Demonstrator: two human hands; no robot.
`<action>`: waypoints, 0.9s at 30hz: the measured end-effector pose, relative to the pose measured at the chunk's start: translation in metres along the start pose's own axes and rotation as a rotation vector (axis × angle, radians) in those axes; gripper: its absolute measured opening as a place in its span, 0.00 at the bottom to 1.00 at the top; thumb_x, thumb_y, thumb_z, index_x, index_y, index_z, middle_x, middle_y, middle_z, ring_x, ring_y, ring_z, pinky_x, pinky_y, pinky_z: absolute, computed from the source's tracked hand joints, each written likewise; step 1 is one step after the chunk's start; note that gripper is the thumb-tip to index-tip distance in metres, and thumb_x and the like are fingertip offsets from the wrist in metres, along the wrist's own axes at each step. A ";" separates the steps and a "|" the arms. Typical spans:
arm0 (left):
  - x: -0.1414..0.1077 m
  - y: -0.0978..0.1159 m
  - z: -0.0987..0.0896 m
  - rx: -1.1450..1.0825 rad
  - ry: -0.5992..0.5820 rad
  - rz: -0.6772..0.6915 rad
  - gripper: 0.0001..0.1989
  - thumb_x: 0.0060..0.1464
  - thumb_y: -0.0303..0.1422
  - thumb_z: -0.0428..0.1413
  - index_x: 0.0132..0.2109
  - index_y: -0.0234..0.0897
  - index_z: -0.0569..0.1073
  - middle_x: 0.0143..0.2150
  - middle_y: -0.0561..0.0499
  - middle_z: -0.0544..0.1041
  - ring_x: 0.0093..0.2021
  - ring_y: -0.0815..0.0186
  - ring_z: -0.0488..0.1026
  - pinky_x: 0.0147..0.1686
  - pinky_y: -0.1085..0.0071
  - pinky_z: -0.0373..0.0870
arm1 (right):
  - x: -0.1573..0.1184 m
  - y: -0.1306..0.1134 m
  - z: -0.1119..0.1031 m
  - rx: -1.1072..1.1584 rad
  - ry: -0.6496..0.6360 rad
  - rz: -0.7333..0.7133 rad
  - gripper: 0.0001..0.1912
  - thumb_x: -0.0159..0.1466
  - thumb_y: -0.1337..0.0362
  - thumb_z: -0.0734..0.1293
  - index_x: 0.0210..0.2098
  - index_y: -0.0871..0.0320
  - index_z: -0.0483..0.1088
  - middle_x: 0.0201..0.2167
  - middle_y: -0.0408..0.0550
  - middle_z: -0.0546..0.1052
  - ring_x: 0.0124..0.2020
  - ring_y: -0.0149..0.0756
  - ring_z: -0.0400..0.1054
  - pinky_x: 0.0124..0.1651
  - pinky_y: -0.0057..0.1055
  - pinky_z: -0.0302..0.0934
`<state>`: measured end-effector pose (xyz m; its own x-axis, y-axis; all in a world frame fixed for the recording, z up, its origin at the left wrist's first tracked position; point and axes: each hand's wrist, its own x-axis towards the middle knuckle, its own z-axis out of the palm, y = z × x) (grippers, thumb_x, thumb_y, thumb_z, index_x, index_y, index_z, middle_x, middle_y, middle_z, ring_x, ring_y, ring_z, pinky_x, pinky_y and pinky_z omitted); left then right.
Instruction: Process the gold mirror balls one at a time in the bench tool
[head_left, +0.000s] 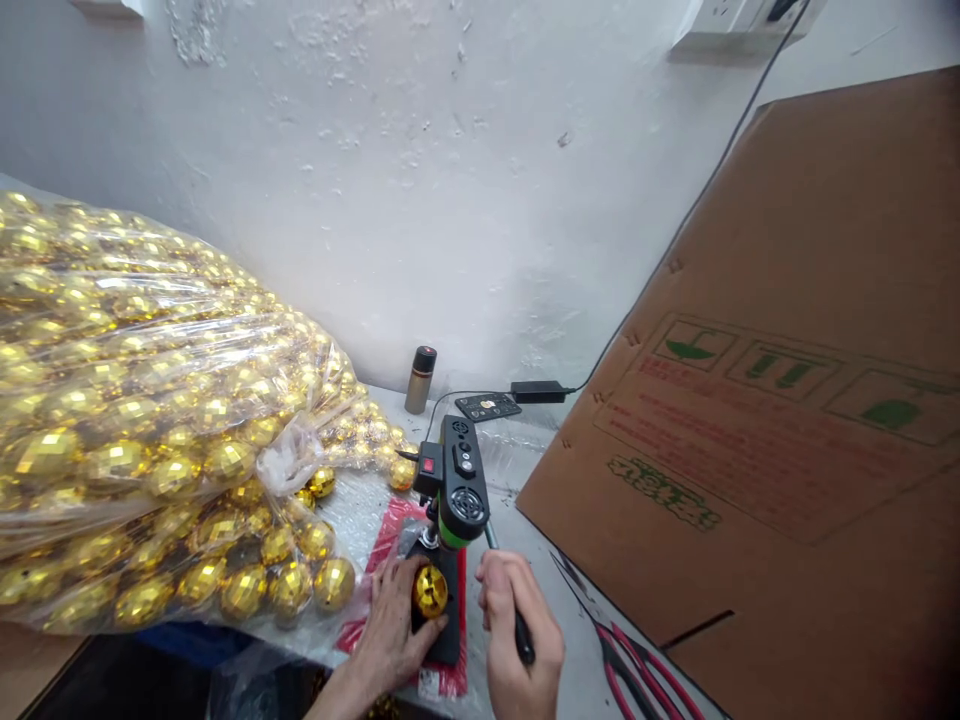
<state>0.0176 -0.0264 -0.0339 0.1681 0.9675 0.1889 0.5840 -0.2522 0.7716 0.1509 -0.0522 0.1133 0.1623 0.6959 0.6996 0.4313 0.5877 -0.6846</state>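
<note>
On the big brown carton (787,330), at the right of the frame, there is print: a row of green symbols in outlined boxes, under it several lines of red writing, and lower a green lettering. All this writing is too blurred for reading. A small white label (429,683) lies at the bottom of the red plastic wrap (388,535); its text is too small to tell.

The gold ball (430,590) is in the lower middle of the frame, above the black base (442,640) of a black device (464,485) with a green band. The ball is round and shiny, with many small mirror facets and dark reflections in its middle.

The left hand (394,620) is clamped on this ball, with fingers at its upper left side and thumb below. The right hand (521,625) is closed around a tool with black handle (524,640), just right of the base. The two hands are apart.

At the left of the frame, a clear plastic bag (150,400) is full of similar gold balls. Red-handled pliers (637,665) lie at the lower right. A bottle with black cap (421,380) stands by the wall, near a black card with buttons (488,406).
</note>
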 end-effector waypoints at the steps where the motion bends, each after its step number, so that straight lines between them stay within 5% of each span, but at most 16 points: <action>1: -0.009 -0.008 0.003 0.016 0.006 0.031 0.30 0.54 0.34 0.61 0.63 0.39 0.68 0.61 0.37 0.74 0.62 0.44 0.70 0.62 0.43 0.65 | 0.004 -0.005 -0.001 0.007 0.009 0.009 0.13 0.73 0.66 0.59 0.31 0.55 0.67 0.25 0.41 0.66 0.21 0.27 0.59 0.23 0.23 0.56; 4: -0.037 -0.036 0.006 0.090 0.034 0.173 0.41 0.48 0.45 0.68 0.67 0.42 0.65 0.65 0.36 0.72 0.64 0.40 0.69 0.61 0.44 0.67 | 0.004 -0.007 0.000 0.029 0.022 0.000 0.15 0.74 0.64 0.59 0.30 0.55 0.68 0.24 0.40 0.66 0.21 0.27 0.58 0.24 0.23 0.56; 7: -0.038 -0.047 -0.015 0.179 0.129 0.206 0.50 0.50 0.55 0.65 0.72 0.39 0.57 0.68 0.33 0.68 0.66 0.40 0.68 0.60 0.47 0.70 | -0.007 -0.004 0.007 0.050 0.048 0.059 0.15 0.74 0.63 0.59 0.31 0.55 0.68 0.27 0.41 0.67 0.24 0.28 0.60 0.27 0.25 0.56; 10: 0.002 -0.037 -0.064 0.373 0.259 -0.011 0.26 0.67 0.40 0.50 0.68 0.34 0.63 0.64 0.34 0.73 0.64 0.50 0.71 0.61 0.53 0.70 | -0.016 -0.003 0.012 0.081 0.093 0.122 0.15 0.74 0.62 0.59 0.31 0.55 0.66 0.29 0.43 0.66 0.27 0.29 0.61 0.31 0.26 0.57; 12: 0.041 -0.031 -0.100 0.589 0.252 -0.232 0.17 0.66 0.30 0.48 0.57 0.32 0.73 0.59 0.33 0.76 0.63 0.49 0.71 0.62 0.53 0.69 | -0.018 -0.003 0.014 0.092 0.094 0.111 0.14 0.75 0.63 0.58 0.31 0.55 0.65 0.30 0.43 0.67 0.28 0.30 0.61 0.32 0.26 0.58; 16: 0.100 -0.039 -0.143 0.624 0.237 -0.361 0.17 0.56 0.19 0.51 0.50 0.26 0.76 0.47 0.32 0.80 0.52 0.45 0.77 0.52 0.50 0.72 | -0.015 0.006 0.009 0.060 0.030 -0.017 0.12 0.74 0.68 0.58 0.33 0.55 0.65 0.30 0.43 0.68 0.28 0.29 0.63 0.33 0.24 0.60; 21: 0.121 -0.053 -0.149 0.513 0.156 -0.350 0.15 0.49 0.22 0.56 0.45 0.33 0.76 0.38 0.41 0.82 0.46 0.51 0.78 0.48 0.61 0.72 | -0.015 0.013 0.005 0.030 0.003 -0.106 0.11 0.72 0.71 0.58 0.34 0.55 0.65 0.30 0.43 0.69 0.28 0.29 0.65 0.32 0.23 0.61; 27: 0.109 -0.035 -0.146 0.270 0.126 -0.294 0.17 0.54 0.37 0.58 0.49 0.35 0.74 0.43 0.41 0.81 0.49 0.49 0.77 0.45 0.62 0.72 | -0.003 -0.003 0.004 0.028 0.011 -0.093 0.12 0.72 0.71 0.58 0.33 0.54 0.64 0.28 0.41 0.67 0.26 0.28 0.64 0.30 0.22 0.60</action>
<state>-0.1006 0.0910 0.0484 -0.1252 0.9896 0.0704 0.7829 0.0550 0.6197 0.1454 -0.0547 0.1122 0.1330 0.6333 0.7624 0.4202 0.6606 -0.6221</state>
